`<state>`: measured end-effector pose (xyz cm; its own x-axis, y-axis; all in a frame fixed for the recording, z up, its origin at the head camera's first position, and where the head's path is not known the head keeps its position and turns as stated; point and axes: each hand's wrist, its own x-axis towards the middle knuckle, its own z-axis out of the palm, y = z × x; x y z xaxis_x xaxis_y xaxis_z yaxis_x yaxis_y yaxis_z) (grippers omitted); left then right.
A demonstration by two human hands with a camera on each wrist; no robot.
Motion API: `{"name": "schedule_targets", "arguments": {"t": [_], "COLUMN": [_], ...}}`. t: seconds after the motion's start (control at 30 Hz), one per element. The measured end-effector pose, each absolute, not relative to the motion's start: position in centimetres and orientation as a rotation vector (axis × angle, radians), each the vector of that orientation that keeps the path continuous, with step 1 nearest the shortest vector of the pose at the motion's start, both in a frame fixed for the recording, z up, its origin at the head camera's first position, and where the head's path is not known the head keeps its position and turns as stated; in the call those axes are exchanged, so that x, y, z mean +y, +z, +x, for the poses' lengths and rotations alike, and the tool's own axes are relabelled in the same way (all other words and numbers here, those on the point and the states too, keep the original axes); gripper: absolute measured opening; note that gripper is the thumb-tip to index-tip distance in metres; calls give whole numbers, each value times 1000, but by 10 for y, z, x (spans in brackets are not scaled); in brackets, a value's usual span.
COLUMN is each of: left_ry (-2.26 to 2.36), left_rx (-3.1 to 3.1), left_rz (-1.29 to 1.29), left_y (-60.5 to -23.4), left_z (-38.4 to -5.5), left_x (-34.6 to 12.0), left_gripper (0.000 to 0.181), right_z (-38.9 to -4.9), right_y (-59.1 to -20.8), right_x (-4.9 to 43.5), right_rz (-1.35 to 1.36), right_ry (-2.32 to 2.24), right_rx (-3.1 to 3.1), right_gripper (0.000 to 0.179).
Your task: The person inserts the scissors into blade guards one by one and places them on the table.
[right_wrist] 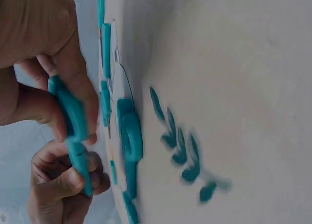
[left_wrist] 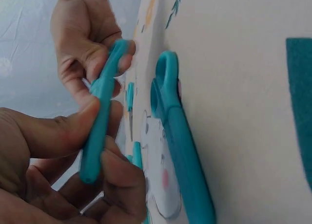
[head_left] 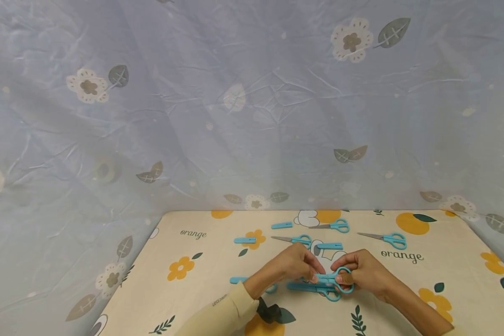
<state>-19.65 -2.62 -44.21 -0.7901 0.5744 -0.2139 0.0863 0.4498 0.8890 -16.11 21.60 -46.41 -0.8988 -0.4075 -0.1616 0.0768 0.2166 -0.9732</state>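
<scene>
Both hands hold one pair of turquoise scissors (left_wrist: 117, 58) just above the table. My right hand (head_left: 363, 270) grips its handle loops between thumb and fingers. The blades are hidden inside a turquoise blade cover (left_wrist: 92, 156), which my left hand (head_left: 296, 263) pinches between thumb and fingers. In the right wrist view the cover (right_wrist: 80, 170) meets the handle end in one line. Below the hands, a second pair of covered scissors (left_wrist: 187, 170) lies flat on the cloth, its handle loops toward the right.
Beyond the hands lie uncovered scissors (head_left: 291, 240), more scissors (head_left: 332, 226) and a third pair (head_left: 384, 237). Loose blade covers rest near them: one at the back (head_left: 282, 225), one left (head_left: 245, 241), one behind the hands (head_left: 329, 246). A turquoise piece (head_left: 238, 280) shows beside the left forearm.
</scene>
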Motion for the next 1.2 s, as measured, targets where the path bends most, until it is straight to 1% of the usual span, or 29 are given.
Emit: {"name": "schedule_targets", "arguments": {"t": [0.27,0.6,0.73,0.97,1.2], "left_ry": [1288,1163,1165,1165,1207], "left_rx": [2194,2159,2156,2219,2225], "left_rz": [556,575,596,632,657], "left_y": [-442,-437,-440,-447,-456], "left_z": [-197,-214,-219,-227,-229], "left_x": [-25,-19,-15,-8,-2], "left_gripper": [13,16,17,18,20], "right_z": [-163,-173,-174,-173,-171], "right_y": [-466,-466,-464,-463,-468], "right_x": [217,231,237,245,251], "right_rz": [-300,-352,-333,-307,-272], "right_ry": [-1707,-1601,-1541,-1493,-1473], "right_rx": [2082,2156,2207,2331,2424], "right_gripper": [33,36,39,32,34]}}
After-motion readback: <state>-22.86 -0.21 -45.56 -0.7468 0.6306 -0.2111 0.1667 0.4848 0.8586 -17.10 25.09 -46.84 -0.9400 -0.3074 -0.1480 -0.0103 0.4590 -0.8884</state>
